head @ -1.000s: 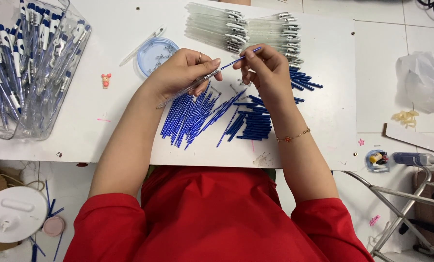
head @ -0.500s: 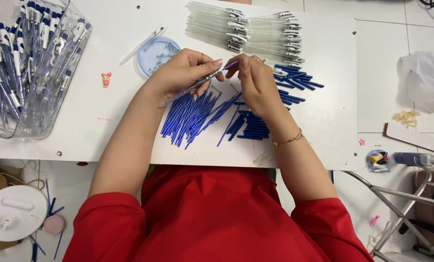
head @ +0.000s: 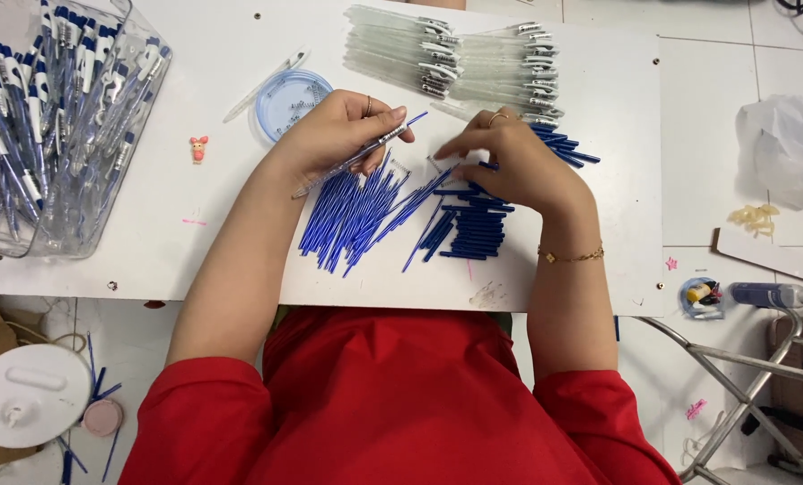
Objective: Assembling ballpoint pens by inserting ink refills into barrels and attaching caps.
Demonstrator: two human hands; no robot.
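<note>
Head view: white board, person in red leaning over it.
Left hand: fingers curled, pinching a clear pen barrel that lies slantwise over the blue refills.
Right hand: palm down, fingertips pressed together at a small spring by the refills.
Blue caps: piled under the right wrist.
Clear barrels: stacked at the board's top.
Bin of finished pens: far left.

Pen-assembly workbench: refills, barrels
</note>
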